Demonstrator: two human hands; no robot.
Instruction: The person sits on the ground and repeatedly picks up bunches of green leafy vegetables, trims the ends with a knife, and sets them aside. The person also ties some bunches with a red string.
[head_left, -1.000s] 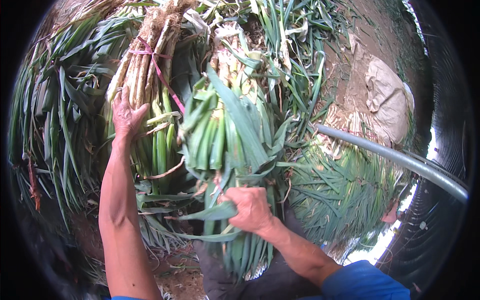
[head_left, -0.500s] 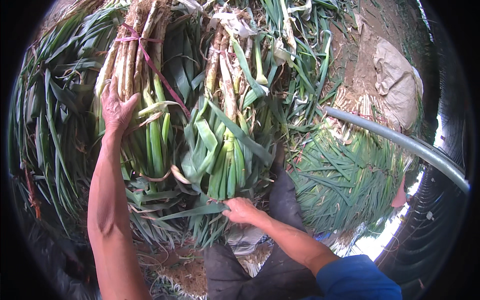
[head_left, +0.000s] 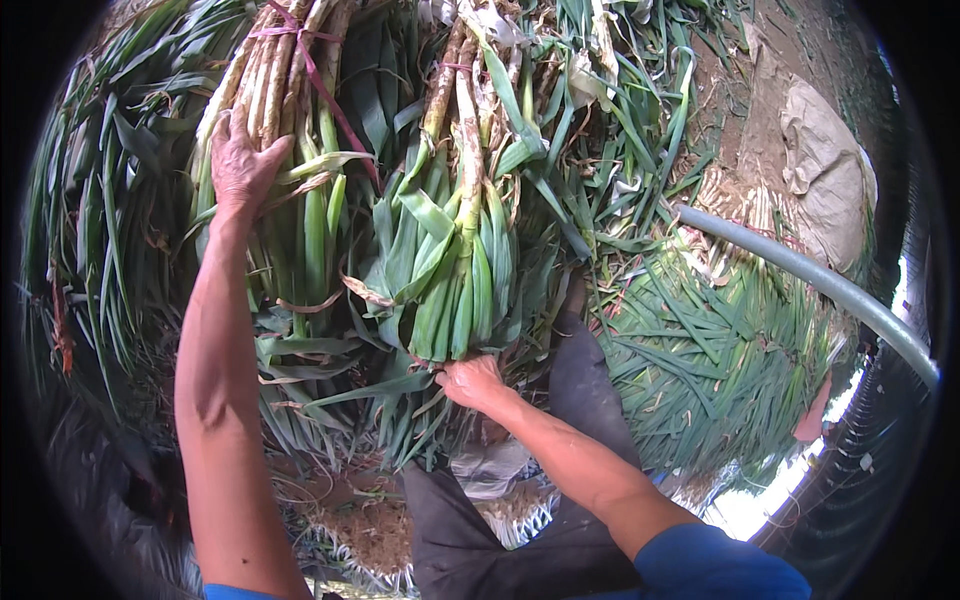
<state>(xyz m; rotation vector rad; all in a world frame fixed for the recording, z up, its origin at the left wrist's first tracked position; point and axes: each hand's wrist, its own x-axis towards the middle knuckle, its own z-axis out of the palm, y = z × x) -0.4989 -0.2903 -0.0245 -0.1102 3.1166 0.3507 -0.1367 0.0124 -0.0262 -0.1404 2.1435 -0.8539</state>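
Observation:
My left hand rests with fingers spread on a bundle of large green onions, its pale stalks bound by a pink tie. To the right lies a second green onion bundle with soil-marked stalks and a pink tie round it. Its green leaves end in a blunt cut edge toward me. Just below that edge is my right hand, its fingers curled in and partly hidden under the leaves; what they grip cannot be made out.
Long leaves heap up at the left. At the right, a grey metal pipe slants over another pile of green onions. A beige sack lies beyond. My legs are below the bundles.
My right hand has moved slightly up, under the cut leaf ends. The second bundle's leaves sit more gathered. My left hand stays spread on the first bundle. The view has shifted slightly.

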